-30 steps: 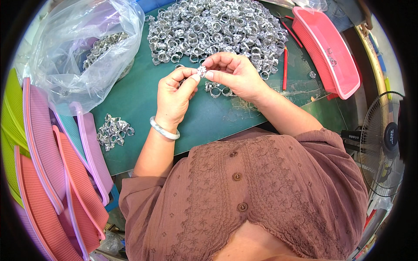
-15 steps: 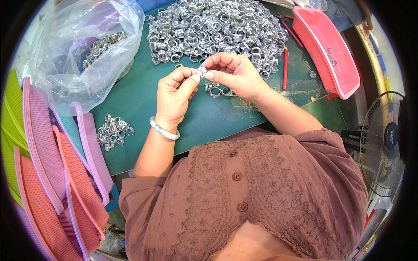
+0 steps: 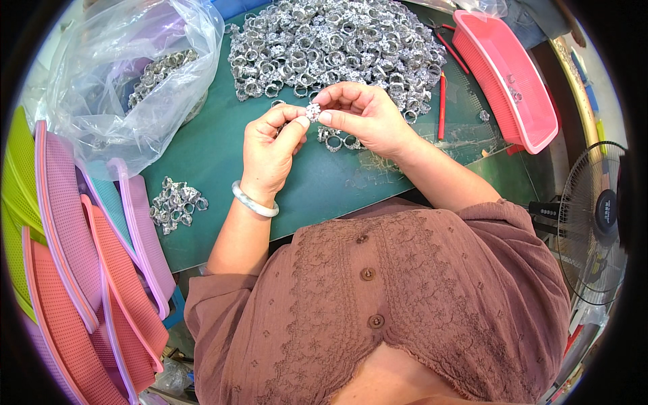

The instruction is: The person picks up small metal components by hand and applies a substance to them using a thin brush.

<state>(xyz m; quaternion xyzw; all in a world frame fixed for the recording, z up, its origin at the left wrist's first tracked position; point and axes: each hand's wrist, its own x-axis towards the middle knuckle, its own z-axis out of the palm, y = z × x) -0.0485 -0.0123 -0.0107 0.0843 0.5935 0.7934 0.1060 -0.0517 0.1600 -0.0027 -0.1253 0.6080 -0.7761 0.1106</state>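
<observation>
Both hands meet above the green mat (image 3: 223,155), pinching one small silver ring (image 3: 313,111) between their fingertips. My left hand (image 3: 270,150) grips it from the left with thumb and forefinger; a pale bangle sits on that wrist. My right hand (image 3: 364,118) holds it from the right. A large heap of silver rings (image 3: 331,47) lies just beyond the hands. A few loose rings (image 3: 337,142) rest under my right hand.
A small pile of rings (image 3: 175,202) lies at the mat's left. A clear plastic bag (image 3: 121,81) holds more rings at the far left. Stacked mesh trays (image 3: 81,270) stand at the left, a pink basket (image 3: 506,81) and red-handled tool (image 3: 443,104) at the right, a fan (image 3: 594,223) beyond.
</observation>
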